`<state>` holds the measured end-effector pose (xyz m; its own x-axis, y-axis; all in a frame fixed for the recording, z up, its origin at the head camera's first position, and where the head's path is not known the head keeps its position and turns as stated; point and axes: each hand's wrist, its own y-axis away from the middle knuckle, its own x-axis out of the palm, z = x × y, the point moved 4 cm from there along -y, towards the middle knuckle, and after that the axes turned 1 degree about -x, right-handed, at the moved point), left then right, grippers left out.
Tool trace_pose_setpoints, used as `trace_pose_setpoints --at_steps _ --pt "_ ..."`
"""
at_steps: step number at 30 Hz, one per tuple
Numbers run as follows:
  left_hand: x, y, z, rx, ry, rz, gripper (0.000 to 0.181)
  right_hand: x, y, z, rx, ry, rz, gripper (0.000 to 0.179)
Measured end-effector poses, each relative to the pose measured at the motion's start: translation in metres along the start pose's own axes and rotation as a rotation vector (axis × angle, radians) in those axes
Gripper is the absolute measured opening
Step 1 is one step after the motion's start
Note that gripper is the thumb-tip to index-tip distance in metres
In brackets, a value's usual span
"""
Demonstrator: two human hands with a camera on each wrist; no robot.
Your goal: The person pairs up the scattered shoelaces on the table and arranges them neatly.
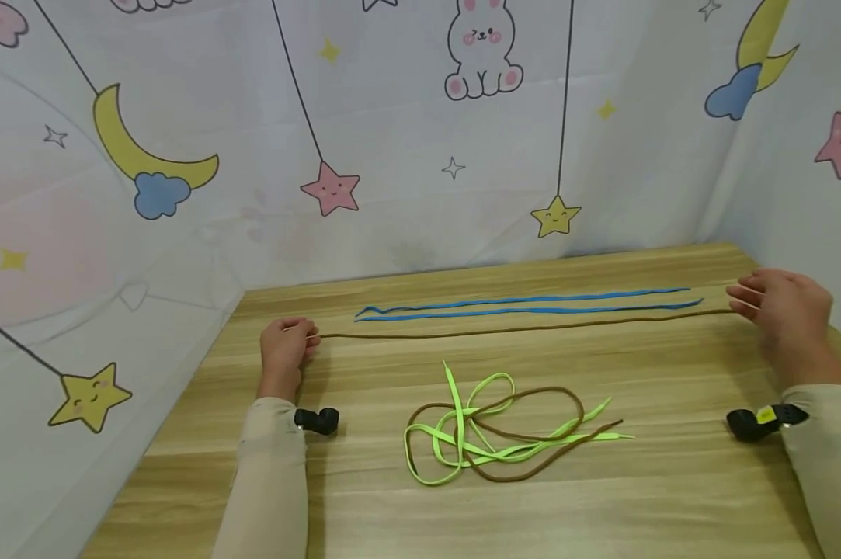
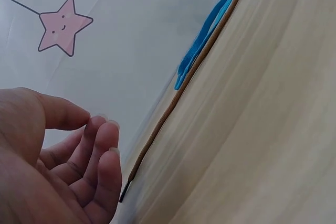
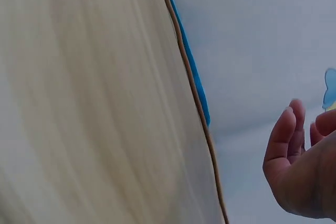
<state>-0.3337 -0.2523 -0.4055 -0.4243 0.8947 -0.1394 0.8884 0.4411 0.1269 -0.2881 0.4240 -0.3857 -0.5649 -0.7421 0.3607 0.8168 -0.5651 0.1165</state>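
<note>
A brown shoelace (image 1: pixel 504 331) lies stretched nearly straight across the table between the two hands. By its left end is my left hand (image 1: pixel 286 349), fingers bent and thumb tip against the index finger. In the left wrist view the lace's dark tip (image 2: pixel 125 191) lies loose beside those fingers, with nothing seen in their grasp. At the lace's right end my right hand (image 1: pixel 787 314) hovers with loosely bent fingers. The right wrist view shows that hand (image 3: pixel 304 171) apart from the lace and holding nothing. Two blue shoelaces (image 1: pixel 532 310) run side by side just behind the brown one.
Nearer the front, a loose tangle holds bright green shoelaces (image 1: pixel 455 388) and another brown shoelace (image 1: pixel 574 446). The wooden table (image 1: pixel 364 512) backs onto a white curtain (image 1: pixel 399 101) printed with stars, moons and a rabbit. Black cameras are strapped to both wrists.
</note>
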Motion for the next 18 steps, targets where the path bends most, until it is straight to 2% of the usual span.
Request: trace_pose_setpoints --at_steps 7,11,14,18 --pt "0.012 0.000 -0.002 0.043 -0.068 0.060 0.033 0.027 0.018 0.000 -0.025 0.045 0.291 0.011" --pt "0.023 0.003 -0.002 0.052 -0.094 0.131 0.028 0.044 0.028 0.001 -0.057 0.111 0.393 0.006" --pt "0.034 0.008 -0.004 0.058 -0.130 0.201 0.027 0.057 0.036 0.000 -0.093 0.190 0.461 0.006" --pt "0.046 0.015 -0.006 0.079 -0.184 0.293 0.032 0.073 0.046 -0.002 -0.178 0.395 0.540 0.011"
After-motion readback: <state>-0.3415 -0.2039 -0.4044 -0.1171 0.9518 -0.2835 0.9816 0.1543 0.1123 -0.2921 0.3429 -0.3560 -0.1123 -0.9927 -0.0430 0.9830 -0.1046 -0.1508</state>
